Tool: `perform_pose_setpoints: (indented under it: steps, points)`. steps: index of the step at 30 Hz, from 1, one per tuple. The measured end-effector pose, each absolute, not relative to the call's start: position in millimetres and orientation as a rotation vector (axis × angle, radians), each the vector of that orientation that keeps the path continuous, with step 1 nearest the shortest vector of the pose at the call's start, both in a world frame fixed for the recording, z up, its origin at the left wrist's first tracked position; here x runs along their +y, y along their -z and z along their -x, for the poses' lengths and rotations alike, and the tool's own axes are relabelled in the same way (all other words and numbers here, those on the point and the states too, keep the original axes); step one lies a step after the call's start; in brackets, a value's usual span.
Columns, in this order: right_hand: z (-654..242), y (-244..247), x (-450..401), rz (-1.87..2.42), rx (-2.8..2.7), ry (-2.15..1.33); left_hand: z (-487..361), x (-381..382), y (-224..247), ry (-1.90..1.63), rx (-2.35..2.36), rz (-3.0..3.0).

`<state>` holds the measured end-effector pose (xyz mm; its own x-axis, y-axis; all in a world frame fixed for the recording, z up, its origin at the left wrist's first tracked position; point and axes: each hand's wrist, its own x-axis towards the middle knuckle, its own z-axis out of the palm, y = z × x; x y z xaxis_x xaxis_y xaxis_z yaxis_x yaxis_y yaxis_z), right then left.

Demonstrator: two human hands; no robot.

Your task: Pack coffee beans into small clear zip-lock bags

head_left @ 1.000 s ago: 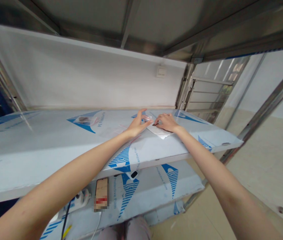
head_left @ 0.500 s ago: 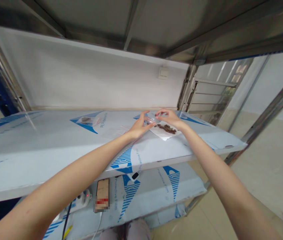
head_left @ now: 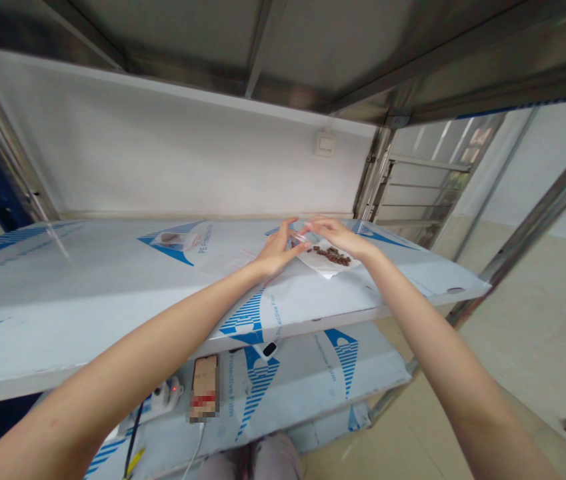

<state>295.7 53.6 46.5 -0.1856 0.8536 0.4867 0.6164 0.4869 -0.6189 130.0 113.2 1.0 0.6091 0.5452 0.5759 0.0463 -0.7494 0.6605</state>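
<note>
My left hand (head_left: 279,250) and my right hand (head_left: 337,235) meet at the far side of a white protective-film shelf board (head_left: 87,307). Their fingers pinch the upper edge of a clear plastic bag (head_left: 301,235). Just below lies a white packet (head_left: 327,268) carrying a heap of small dark brown pieces (head_left: 330,255), possibly beans. Whether the pieces are sealed inside plastic is hard to tell. Further left, a small clear bag (head_left: 175,240) with brown contents rests on the board.
A lower shelf (head_left: 313,373) holds a power strip (head_left: 165,393) with cables and a blurred flat object (head_left: 205,387). Steel uprights frame both shelves, and another shelf's underside hangs close overhead. A white wall with a switch (head_left: 325,144) stands behind.
My right hand has shifted up and away from the packet, uncovering the brown pieces. Both hands stay at the bag's edge. The view has tilted slightly.
</note>
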Motion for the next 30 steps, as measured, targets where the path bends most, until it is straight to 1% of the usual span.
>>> perform_pose_setpoints:
  steps: [8, 15, 21, 25, 30]
  points:
    - [-284.6, -40.5, 54.4, 1.169, -1.853, -0.328, -130.3, 119.8, -0.4, -1.188, 0.574, -2.319]
    - [-287.0, -40.4, 55.6, 1.219, -1.873, -0.395, -129.1, 120.4, -2.3, -1.172, 0.662, -2.403]
    - [-297.6, -35.9, 67.5, 1.215, -1.710, -0.260, -129.4, 128.4, -3.2, -1.262, 0.623, -2.201]
    - [-304.6, -24.8, 77.3, 1.177, -1.607, -0.308, -128.0, 130.9, -6.9, -1.333, 0.510, -2.072]
    - [-304.1, -17.7, 79.1, 1.130, -1.533, -0.386, -125.0, 125.5, -13.3, -1.352, 0.577, -1.998]
